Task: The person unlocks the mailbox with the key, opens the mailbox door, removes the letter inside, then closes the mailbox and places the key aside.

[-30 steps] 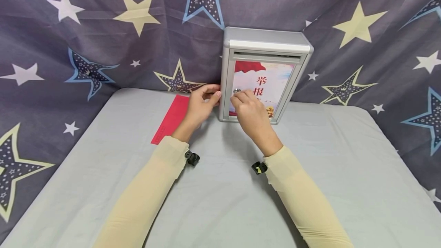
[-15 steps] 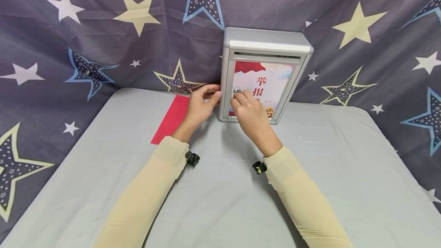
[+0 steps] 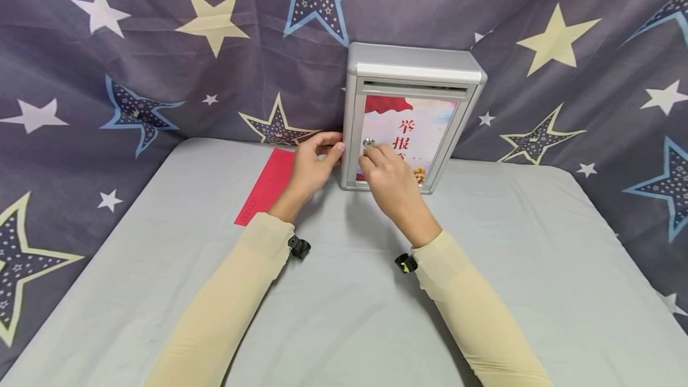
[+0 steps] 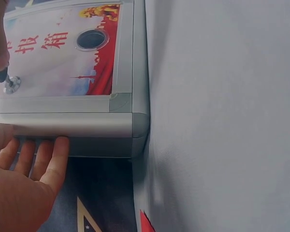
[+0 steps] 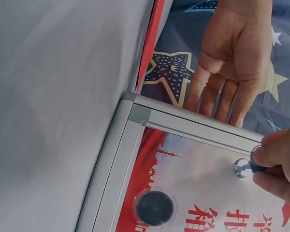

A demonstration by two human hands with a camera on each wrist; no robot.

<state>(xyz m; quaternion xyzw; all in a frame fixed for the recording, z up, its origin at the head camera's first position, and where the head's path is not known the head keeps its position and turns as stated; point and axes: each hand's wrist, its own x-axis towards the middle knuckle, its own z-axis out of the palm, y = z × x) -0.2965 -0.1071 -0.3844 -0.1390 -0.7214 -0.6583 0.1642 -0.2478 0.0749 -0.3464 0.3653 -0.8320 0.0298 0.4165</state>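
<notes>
A silver metal report box (image 3: 416, 60) stands upright against the curtain, with a slot near its top and a printed front panel. My right hand (image 3: 392, 181) is at the round lock (image 3: 368, 142) on the panel's left side. Between thumb and fingers it pinches a black-headed key (image 4: 1, 75), whose metal end meets the lock in the left wrist view. A metal ring (image 5: 256, 158) shows at the key's head in the right wrist view. My left hand (image 3: 312, 163) rests its fairly straight fingers (image 4: 58, 157) against the box's left side.
A red envelope (image 3: 269, 187) lies flat on the grey cloth-covered table (image 3: 344, 315), left of the box and partly behind my left forearm. A dark curtain (image 3: 215, 76) with stars hangs close behind the box. Low on the panel is a dark round window (image 5: 154, 208).
Both hands keep their places at the box, and the right fingers have shifted only very slightly at the lock. The head view has moved a little.
</notes>
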